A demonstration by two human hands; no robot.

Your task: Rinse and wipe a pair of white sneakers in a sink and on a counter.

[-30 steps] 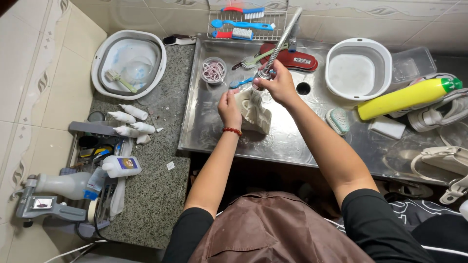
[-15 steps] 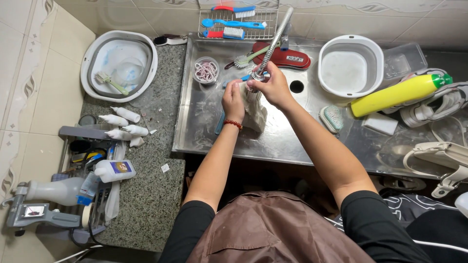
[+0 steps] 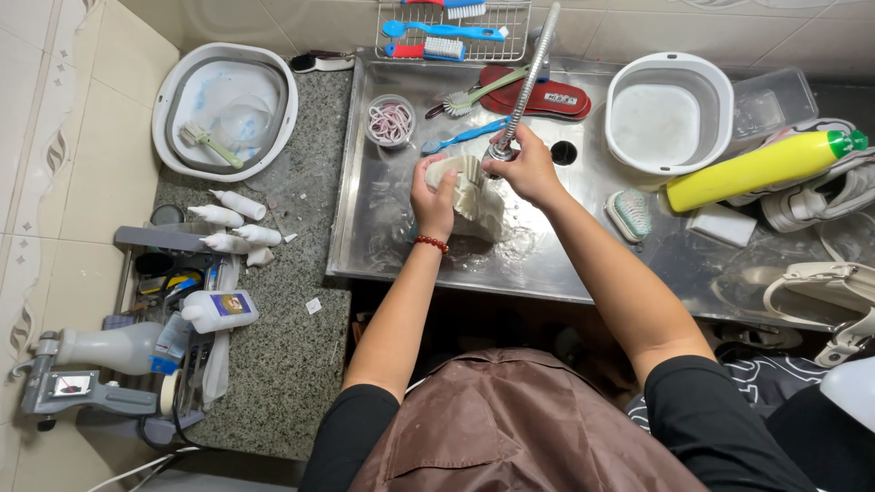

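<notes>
Hands are meeting mid-sink: your left hand point(image 3: 434, 196) is gripping the cream shoe point(image 3: 474, 196), your right hand point(image 3: 527, 169) is clasping the hose nozzle point(image 3: 501, 150).

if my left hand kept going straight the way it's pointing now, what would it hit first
Probably the blue brush. The left hand, gripping the pale shoe, points away from the body toward the sink's back; the small bowl of pink laces sits just beyond. Depth is unclear.

head camera looks steeply down, fairly near, onto the sink point(image 3: 547, 264).
</notes>
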